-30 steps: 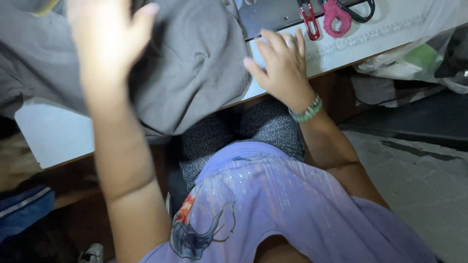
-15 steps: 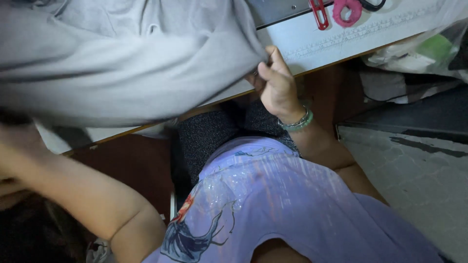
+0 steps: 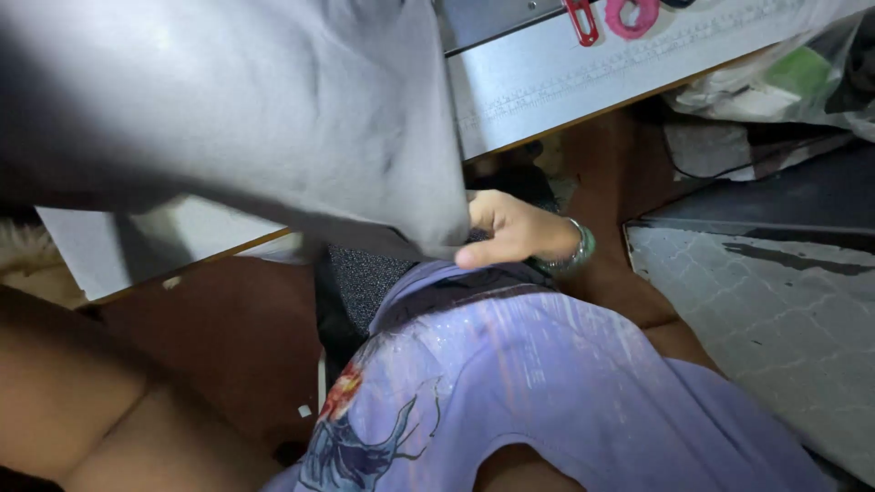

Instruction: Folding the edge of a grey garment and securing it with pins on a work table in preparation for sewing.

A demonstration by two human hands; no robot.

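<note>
Now, right hand fingers clenched on grey cloth edge, left hand unseen.

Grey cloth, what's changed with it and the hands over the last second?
The grey cloth has come off the table toward the camera and now hangs over the edge. The right hand dropped from the tabletop to below it and grips the cloth's lower corner. The left forearm swung down and left; its hand is out of view. The scissors stayed put.

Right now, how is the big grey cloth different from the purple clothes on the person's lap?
The grey cloth is plain; the purple clothes carry a flower print. The grey cloth hangs lifted, its lower edge in the right hand; the purple clothes lie on the lap. Both are soft fabric.
</note>
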